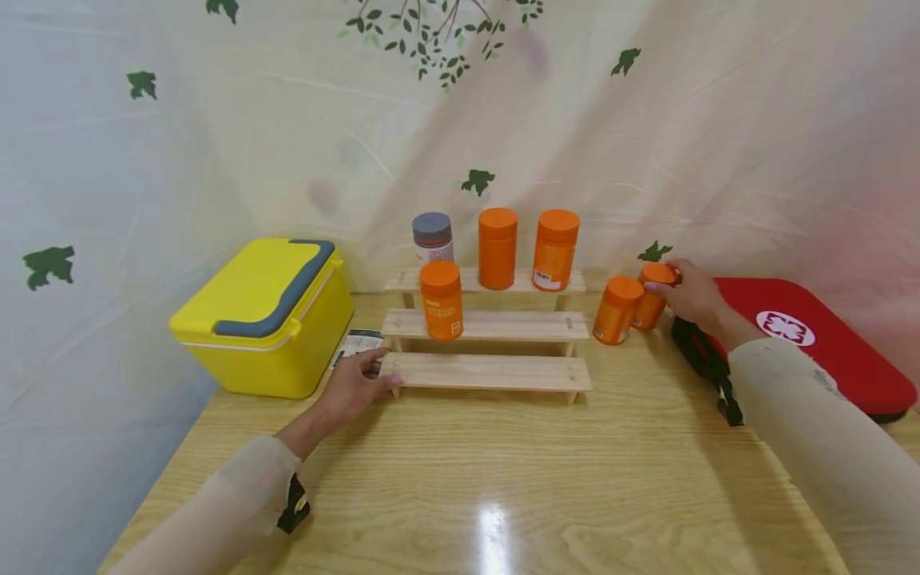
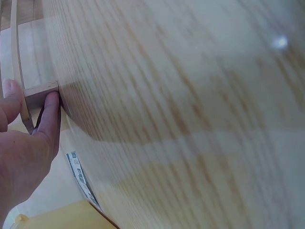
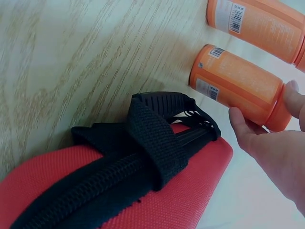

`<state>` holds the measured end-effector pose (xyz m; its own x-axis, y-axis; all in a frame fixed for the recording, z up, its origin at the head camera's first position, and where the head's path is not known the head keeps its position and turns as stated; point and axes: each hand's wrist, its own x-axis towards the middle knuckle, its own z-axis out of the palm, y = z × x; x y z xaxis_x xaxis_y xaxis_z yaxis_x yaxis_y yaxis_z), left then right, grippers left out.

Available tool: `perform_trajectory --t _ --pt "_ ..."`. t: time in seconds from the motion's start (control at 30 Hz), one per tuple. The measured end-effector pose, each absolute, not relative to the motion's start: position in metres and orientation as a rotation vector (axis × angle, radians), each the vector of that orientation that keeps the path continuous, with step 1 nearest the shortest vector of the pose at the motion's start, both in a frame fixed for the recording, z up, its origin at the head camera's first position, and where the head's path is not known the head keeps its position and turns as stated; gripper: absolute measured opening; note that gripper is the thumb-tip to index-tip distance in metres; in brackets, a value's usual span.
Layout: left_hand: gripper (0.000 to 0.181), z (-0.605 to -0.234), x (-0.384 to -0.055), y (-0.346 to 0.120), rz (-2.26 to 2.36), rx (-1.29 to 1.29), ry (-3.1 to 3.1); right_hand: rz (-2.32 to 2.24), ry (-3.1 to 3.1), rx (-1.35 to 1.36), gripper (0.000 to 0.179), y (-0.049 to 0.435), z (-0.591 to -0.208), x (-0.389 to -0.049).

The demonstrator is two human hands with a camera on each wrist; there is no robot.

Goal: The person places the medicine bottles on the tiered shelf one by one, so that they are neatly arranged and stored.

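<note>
My right hand [image 1: 695, 297] grips an orange bottle [image 1: 648, 310] near its cap, thumb on one side and fingers on the other. In the right wrist view, the bottle [image 3: 240, 85] shows barcode labels at its base end. Just left of it stands a second orange bottle [image 1: 616, 313]. With thumb and fingers, my left hand [image 1: 357, 387] pinches the left end of the lowest step of a three-tier wooden rack [image 1: 489, 371]. Two orange bottles [image 1: 497, 249] and a grey-capped bottle [image 1: 434, 238] stand on the top tier. One more orange bottle [image 1: 442, 302] occupies the middle tier.
A yellow cooler box [image 1: 266, 319] with a dark blue handle sits to the left, a printed paper [image 1: 355, 345] beside it. On the right lies a red case [image 1: 826, 335] with a black strap [image 1: 700, 359]. A patterned cloth [image 1: 345, 144] hangs behind the wooden table [image 1: 503, 479].
</note>
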<state>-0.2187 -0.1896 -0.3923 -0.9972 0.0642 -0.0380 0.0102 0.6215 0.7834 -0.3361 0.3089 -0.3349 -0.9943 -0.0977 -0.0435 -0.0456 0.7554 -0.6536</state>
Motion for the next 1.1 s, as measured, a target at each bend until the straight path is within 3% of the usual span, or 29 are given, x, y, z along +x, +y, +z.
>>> perform_trajectory --t 0.37,0.87,1.1 --pt "0.059 -0.392 -0.219 -0.190 1.358 0.083 2.769 -1.116 2.937 -0.120 0.073 0.315 -0.331 -0.330" --pt "0.058 -0.392 -0.217 -0.188 1.365 0.084 2.773 -1.135 3.050 -0.135 0.086 0.338 -0.281 -0.308" --pt "0.056 -0.392 -0.217 -0.189 1.364 0.113 2.792 -1.095 3.078 -0.169 0.081 0.332 -0.262 -0.288"
